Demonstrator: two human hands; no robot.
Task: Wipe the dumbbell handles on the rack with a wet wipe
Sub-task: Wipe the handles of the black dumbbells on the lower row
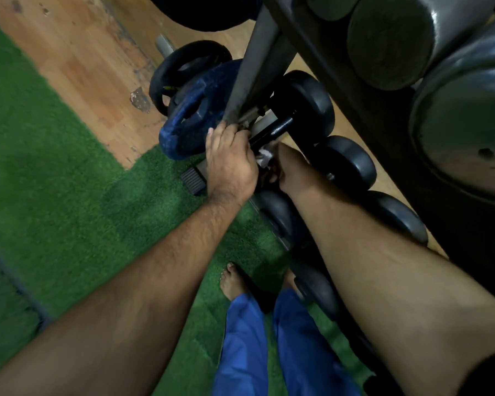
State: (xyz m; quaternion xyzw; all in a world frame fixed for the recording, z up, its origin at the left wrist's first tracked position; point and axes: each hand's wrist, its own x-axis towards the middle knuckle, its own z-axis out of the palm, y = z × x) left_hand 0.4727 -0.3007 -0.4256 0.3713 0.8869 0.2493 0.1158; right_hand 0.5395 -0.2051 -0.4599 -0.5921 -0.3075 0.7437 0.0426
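A small black dumbbell (pixel 300 107) lies on the lowest tier of the dark rack (pixel 340 67), its shiny black handle (pixel 272 131) pointing toward me. My left hand (pixel 230 164) covers the near end of that dumbbell, fingers curled over it beside the rack's grey upright (pixel 252 64). My right hand (pixel 290 167) is closed around a crumpled white wet wipe (pixel 265 157), pressed to the near end of the handle. The fingers of both hands are mostly hidden.
More black dumbbells (pixel 346 164) line the low tier toward me. Big grey dumbbell heads (pixel 392 41) fill the upper tier at right. A blue weight plate (pixel 195 112) and a black plate (pixel 183 70) lean left of the rack. Green turf (pixel 69 195) and my bare feet (pixel 233 281) lie below.
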